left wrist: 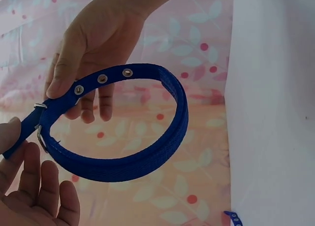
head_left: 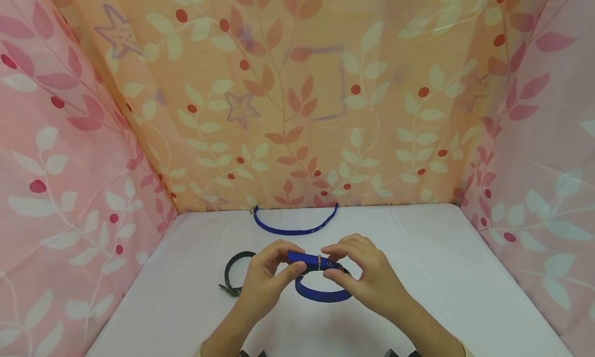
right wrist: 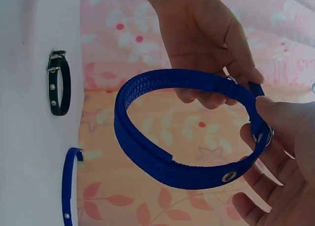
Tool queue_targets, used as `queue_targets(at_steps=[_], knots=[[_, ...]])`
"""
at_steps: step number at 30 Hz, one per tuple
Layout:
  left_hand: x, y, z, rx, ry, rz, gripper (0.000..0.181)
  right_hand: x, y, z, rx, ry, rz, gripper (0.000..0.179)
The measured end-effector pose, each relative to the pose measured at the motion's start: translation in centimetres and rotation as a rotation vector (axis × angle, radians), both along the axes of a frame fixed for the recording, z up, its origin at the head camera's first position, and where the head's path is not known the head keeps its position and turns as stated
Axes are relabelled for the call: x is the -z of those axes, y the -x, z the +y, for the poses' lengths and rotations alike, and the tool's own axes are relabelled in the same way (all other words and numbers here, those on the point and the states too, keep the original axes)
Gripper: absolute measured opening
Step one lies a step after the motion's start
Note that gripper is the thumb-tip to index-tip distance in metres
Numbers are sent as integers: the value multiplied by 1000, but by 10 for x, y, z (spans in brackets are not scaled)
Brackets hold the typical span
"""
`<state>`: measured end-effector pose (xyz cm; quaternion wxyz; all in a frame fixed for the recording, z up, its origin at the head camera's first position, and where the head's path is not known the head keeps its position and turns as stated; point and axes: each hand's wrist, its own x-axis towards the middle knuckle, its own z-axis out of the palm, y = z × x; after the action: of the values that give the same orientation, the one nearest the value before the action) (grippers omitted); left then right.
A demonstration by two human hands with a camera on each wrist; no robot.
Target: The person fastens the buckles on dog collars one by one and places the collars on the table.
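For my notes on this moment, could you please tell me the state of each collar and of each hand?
Blue collar: closed in a loop, held above the table by both hands.
Dark collar: closed in a loop, lying on the table.
Blue strap: open, lying curved by the back wall.
Left hand: pinches the blue collar's strap end.
Right hand: pinches the blue collar beside the buckle.

A white cloth-covered tabletop [head_left: 465, 274] fills the lower part of the head view. Three upright fabric panels enclose it: an orange-tinted back panel printed with pale leaves and red berries [head_left: 297, 98], and a pink leaf-printed panel on the left [head_left: 56, 181] and another on the right [head_left: 544, 155]. Faint purple star outlines show through the back panel. The light is soft and even.
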<state>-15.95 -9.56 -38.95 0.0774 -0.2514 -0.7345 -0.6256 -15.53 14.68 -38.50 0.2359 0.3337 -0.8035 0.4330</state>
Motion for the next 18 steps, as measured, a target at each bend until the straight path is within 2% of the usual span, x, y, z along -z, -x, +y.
queue_targets(at_steps=[7,13,18], knots=[[-2,2,-4,-23,-35,-16,19,0,1,0,21,-9,-22,33],[-8,3,-11,-70,-87,-44,21,0,3,1,25,20,-18,34],[-12,2,-11,-53,-123,-87,25,0,4,2,25,37,-31,33]])
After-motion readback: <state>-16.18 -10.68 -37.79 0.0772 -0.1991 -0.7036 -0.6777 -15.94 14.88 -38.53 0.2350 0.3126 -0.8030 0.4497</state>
